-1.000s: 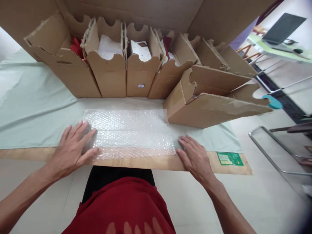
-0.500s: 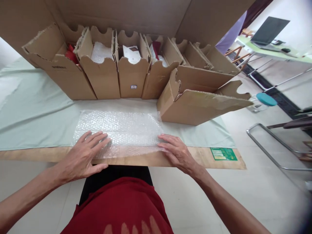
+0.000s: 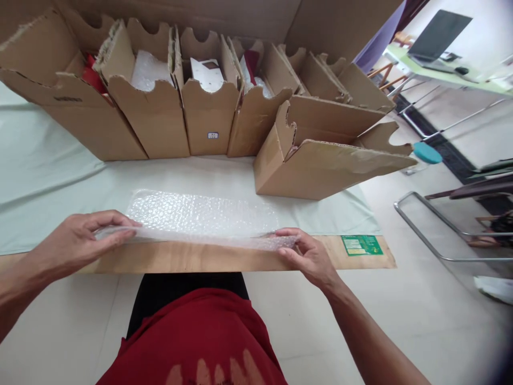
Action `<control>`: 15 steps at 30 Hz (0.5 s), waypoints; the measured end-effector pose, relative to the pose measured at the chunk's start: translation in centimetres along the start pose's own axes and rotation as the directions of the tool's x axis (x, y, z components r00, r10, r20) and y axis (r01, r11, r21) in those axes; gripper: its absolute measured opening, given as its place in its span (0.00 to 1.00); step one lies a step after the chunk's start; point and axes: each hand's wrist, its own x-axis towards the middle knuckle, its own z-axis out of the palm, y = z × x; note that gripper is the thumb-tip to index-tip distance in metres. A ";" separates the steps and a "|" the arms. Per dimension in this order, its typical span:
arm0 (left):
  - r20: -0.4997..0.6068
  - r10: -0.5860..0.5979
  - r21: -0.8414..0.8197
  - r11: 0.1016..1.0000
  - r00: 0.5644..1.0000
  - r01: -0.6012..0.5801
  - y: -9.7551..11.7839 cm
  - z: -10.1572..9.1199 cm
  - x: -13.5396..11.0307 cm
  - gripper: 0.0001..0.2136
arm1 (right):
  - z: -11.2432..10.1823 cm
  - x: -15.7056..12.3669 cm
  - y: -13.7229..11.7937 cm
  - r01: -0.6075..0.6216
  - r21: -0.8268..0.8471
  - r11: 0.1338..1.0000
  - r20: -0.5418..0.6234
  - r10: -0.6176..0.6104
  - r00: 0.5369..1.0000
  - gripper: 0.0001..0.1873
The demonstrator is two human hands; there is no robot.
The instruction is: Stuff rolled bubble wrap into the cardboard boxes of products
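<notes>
A clear sheet of bubble wrap (image 3: 200, 214) lies near the front edge of the table, its near edge lifted and folded up along its length. My left hand (image 3: 90, 235) pinches the left end of that edge between thumb and fingers. At the other end my right hand (image 3: 306, 254) grips the near right corner in the same way. The lifted edge is stretched between the two hands, over the bare wooden strip of the table (image 3: 200, 259).
Behind the wrap stands a row of cardboard bins (image 3: 152, 123), several holding bubble wrap, white or red things. One cardboard bin (image 3: 336, 166) sits askew at right. A green label (image 3: 362, 245) is on the table's edge. Further right are a laptop (image 3: 438, 37) and a metal-framed chair (image 3: 425, 235).
My hands have gone from lying on the bubble wrap to pinching its near edge at both ends, moving farther apart. That edge is now lifted. The view has shifted slightly.
</notes>
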 end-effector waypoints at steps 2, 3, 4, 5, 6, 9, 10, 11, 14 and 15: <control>0.014 -0.110 -0.010 0.994 0.994 0.110 0.2 -0.3 0.8 0.25 | 0.4 0.2 0.2 -0.029 -0.013 1.000 -0.017 0.028 0.999 0.12; 0.014 -0.128 -0.026 0.991 0.992 0.129 0.2 -0.3 1.1 0.27 | 0.5 0.3 0.2 -0.042 -0.021 0.999 -0.041 0.041 0.998 0.12; 0.000 -0.133 -0.050 0.990 0.991 0.133 0.2 -0.3 1.3 0.27 | 0.7 0.5 0.1 -0.056 -0.023 0.998 -0.072 0.054 0.996 0.13; -0.008 -0.129 -0.081 0.989 0.992 0.128 0.3 -0.2 1.4 0.26 | 0.8 0.6 0.0 -0.074 -0.018 0.997 -0.099 0.072 0.993 0.13; -0.001 -0.125 -0.114 0.986 0.992 0.124 0.3 -0.1 1.4 0.23 | 0.9 0.8 -0.2 -0.092 -0.007 0.996 -0.120 0.090 0.989 0.14; 0.023 -0.170 -0.133 0.976 0.985 0.171 0.6 0.2 1.2 0.16 | 1.2 1.4 -0.6 -0.136 0.019 0.990 -0.163 0.138 0.977 0.15; 0.017 -0.195 -0.107 0.975 0.981 0.196 0.7 0.3 1.2 0.15 | 1.4 1.7 -0.7 -0.144 0.018 0.989 -0.173 0.145 0.974 0.15; 0.014 -0.215 -0.079 0.973 0.977 0.215 0.9 0.4 1.2 0.15 | 1.6 1.9 -0.8 -0.148 0.009 0.989 -0.186 0.147 0.971 0.15; -0.002 -0.235 -0.012 0.972 0.972 0.235 1.4 0.9 1.5 0.14 | 2.1 2.5 -0.9 -0.164 -0.074 0.984 -0.221 0.144 0.965 0.14; -0.010 -0.235 0.010 0.972 0.972 0.235 1.6 1.1 1.5 0.13 | 2.2 2.6 -0.9 -0.167 -0.123 0.978 -0.230 0.136 0.964 0.14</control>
